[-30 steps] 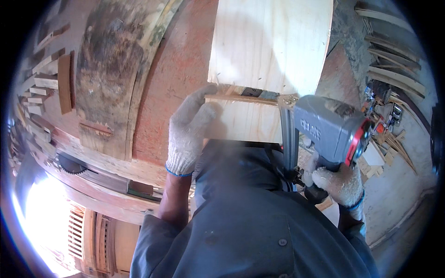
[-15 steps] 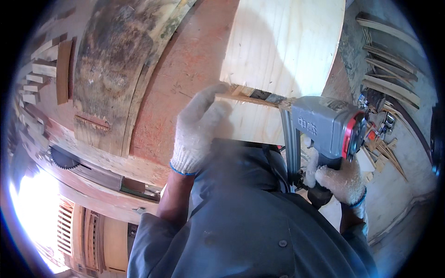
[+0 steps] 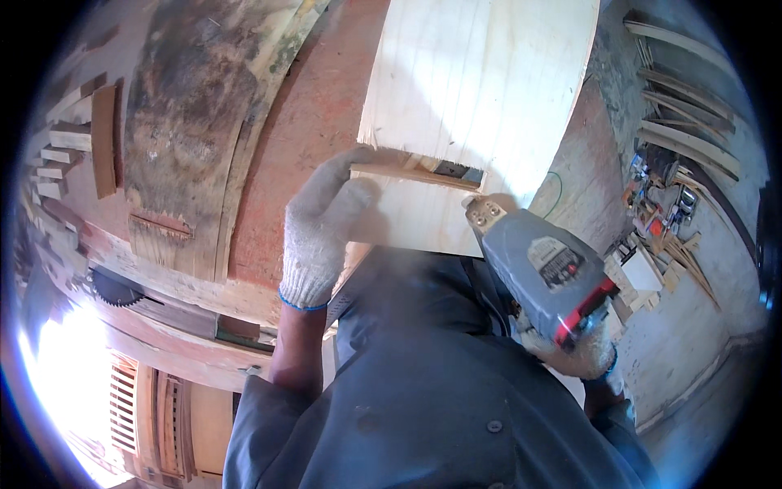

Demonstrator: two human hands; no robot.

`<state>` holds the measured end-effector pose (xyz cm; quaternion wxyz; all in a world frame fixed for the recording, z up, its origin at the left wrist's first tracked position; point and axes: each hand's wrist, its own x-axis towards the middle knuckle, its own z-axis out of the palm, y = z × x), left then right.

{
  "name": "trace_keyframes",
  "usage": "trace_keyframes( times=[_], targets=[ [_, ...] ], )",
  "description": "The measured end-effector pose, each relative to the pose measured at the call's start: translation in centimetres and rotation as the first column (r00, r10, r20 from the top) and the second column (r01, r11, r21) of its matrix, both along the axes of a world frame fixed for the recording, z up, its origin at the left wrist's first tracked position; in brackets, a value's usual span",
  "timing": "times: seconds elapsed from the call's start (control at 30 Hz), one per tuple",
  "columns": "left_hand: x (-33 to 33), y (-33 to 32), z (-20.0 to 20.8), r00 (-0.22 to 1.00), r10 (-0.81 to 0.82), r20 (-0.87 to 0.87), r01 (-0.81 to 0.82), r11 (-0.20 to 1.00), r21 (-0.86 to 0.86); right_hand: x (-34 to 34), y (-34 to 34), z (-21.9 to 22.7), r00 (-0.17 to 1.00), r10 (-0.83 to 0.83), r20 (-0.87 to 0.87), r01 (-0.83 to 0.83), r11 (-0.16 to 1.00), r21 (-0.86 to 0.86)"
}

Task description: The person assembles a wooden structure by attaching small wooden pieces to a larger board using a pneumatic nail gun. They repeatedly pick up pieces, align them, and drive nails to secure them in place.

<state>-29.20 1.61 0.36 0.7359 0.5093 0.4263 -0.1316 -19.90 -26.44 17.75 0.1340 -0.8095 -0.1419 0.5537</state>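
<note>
In a white knitted glove, my left hand (image 3: 322, 220) grips the left edge of a pale wooden panel (image 3: 489, 73), its fingers by a narrow slot near the panel's close end. A thin wooden strip (image 3: 415, 174) runs along the slot, and gaps open into darkness behind it. Gloved too, my right hand (image 3: 582, 359) is wrapped around the handle of a grey nail gun (image 3: 542, 265) with a red band. The gun's body hides most of those fingers. Its metal nose points up and left, close to the panel's lower right corner; contact there cannot be made out.
A stained old board (image 3: 191, 122) lies on the reddish bench (image 3: 281, 187) to the left, beside several short wood blocks (image 3: 69, 138). A round saw blade (image 3: 114, 287) shows at the bench's near side. Curved wood strips (image 3: 688, 94) and tools (image 3: 660, 196) lie at right.
The nail gun has come off the slot's right end, turned, and moved down. The panel and my left hand have shifted left in view, with the grip kept.
</note>
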Motion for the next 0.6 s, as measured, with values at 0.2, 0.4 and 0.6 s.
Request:
trace_keyframes(
  times=[0.2, 0.4, 0.6],
  targets=[
    [0.0, 0.3, -0.2, 0.999, -0.036, -0.016, 0.036, 0.999, -0.01, -2.1, -1.9, -1.1, 0.999, -0.044, 0.016, 0.045, 0.998, -0.041],
    [0.2, 0.6, 0.4, 0.998, -0.052, -0.026, 0.051, 0.997, -0.049, -1.3, -0.6, -1.1, 0.998, 0.054, -0.017, -0.054, 0.998, -0.042],
    [0.3, 0.2, 1.7, 0.998, -0.063, 0.006, 0.063, 0.998, 0.01, -1.8, 0.0, -2.0, 1.0, 0.012, 0.019, -0.011, 1.0, -0.017]
  ],
)
